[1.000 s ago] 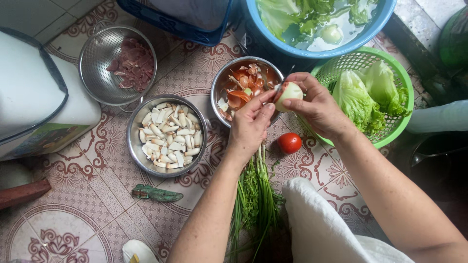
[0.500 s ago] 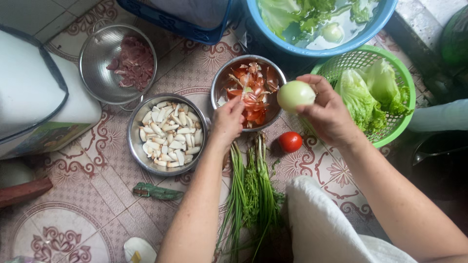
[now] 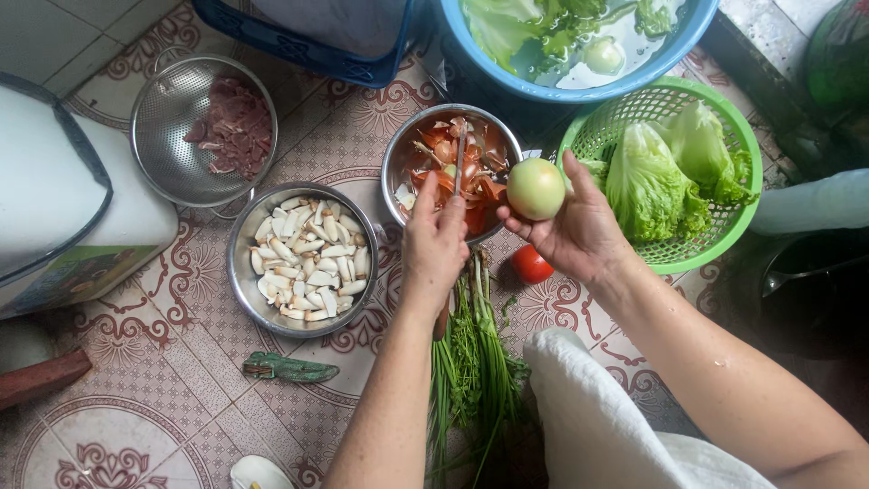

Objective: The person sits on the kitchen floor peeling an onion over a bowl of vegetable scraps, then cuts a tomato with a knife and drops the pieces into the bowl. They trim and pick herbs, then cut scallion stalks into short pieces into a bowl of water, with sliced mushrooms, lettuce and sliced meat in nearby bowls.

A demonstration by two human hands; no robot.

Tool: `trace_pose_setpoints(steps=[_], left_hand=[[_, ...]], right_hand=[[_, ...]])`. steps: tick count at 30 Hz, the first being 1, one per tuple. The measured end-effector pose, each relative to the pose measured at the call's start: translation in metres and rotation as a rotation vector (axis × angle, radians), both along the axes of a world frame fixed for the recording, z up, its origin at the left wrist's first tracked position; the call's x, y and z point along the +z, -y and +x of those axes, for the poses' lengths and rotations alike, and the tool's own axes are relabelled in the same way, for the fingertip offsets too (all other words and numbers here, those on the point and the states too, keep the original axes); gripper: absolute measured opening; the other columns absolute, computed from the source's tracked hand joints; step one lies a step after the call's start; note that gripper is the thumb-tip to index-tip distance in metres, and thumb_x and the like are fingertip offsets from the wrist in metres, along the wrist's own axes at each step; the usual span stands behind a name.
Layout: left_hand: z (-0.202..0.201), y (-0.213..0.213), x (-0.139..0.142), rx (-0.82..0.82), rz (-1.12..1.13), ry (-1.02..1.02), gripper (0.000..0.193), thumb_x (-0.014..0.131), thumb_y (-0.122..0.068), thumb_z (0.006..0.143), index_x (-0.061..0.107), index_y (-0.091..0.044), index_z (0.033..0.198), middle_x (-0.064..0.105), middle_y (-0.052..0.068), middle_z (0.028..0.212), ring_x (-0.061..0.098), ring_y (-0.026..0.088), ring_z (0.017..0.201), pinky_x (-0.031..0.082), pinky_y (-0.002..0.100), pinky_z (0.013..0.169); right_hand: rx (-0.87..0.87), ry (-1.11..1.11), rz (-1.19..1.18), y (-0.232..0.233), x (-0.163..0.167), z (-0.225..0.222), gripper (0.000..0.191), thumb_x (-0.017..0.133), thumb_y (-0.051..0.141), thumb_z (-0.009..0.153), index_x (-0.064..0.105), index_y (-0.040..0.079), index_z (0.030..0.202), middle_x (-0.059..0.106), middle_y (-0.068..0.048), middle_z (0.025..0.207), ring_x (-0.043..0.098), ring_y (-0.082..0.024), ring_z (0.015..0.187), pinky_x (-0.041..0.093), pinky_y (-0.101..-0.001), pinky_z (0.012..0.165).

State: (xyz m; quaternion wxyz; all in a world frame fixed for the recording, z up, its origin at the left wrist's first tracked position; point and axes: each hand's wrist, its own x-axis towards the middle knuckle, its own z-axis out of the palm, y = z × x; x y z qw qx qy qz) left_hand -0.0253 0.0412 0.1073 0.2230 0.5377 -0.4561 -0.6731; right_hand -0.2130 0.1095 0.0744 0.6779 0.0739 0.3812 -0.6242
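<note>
The right hand was lifted above the floor with its fingers curled under a peeled onion, which sat on the fingertips between the tomato bowl and the green basket, so that the pale round side was free. The left hand was closed around a knife; its blade lay out over the tomato bowl, probably so that any scraps would fall inside. Around the hands the dishes stood close together within reach: a bowl of white slices to the left, a strainer with meat behind it, and a blue basin with leaves in water at the top. Green herbs and one tomato lay on the tiles just under the wrists.
</note>
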Motion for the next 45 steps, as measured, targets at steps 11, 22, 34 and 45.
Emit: trace_pose_setpoints(steps=[11,22,34,45], left_hand=[[-0.013,-0.038,0.037,-0.328,-0.61,0.139,0.063,0.061,-0.021,0.101,0.039,-0.014,0.16,0.077,0.018,0.099,0.076,0.029,0.091,0.06,0.041,0.082],[-0.026,-0.039,0.032,-0.27,-0.613,0.096,0.049,0.057,-0.02,0.103,0.046,-0.012,0.15,0.075,0.021,0.109,0.077,0.036,0.099,0.062,0.045,0.084],[-0.031,-0.02,-0.019,0.037,-0.116,-0.277,0.038,0.062,-0.025,0.106,0.062,-0.006,0.138,0.065,0.006,0.081,0.055,0.011,0.06,0.043,0.029,0.05],[-0.023,-0.002,-0.017,-0.09,-0.352,0.187,0.033,0.053,-0.025,0.111,0.05,-0.001,0.133,0.072,0.005,0.081,0.065,0.012,0.065,0.052,0.029,0.058]], right_hand=[[-0.094,-0.086,-0.119,0.002,0.009,0.012,0.031,0.051,0.037,0.106,0.057,0.014,0.126,0.066,-0.009,0.122,0.066,-0.024,0.113,0.052,-0.0441,0.106],[-0.182,-0.299,-0.113,0.003,0.009,0.022,0.028,0.053,0.03,0.107,0.049,0.014,0.13,0.061,-0.005,0.117,0.064,-0.018,0.105,0.054,-0.0387,0.096],[-0.204,-0.231,-0.185,0.004,0.016,0.022,0.031,0.061,0.024,0.1,0.045,0.014,0.125,0.06,-0.006,0.118,0.063,-0.022,0.111,0.054,-0.0428,0.103],[-0.144,-0.141,-0.25,0.01,0.031,0.005,0.031,0.062,0.02,0.095,0.052,0.012,0.124,0.061,-0.011,0.121,0.064,-0.031,0.117,0.05,-0.0468,0.112]])
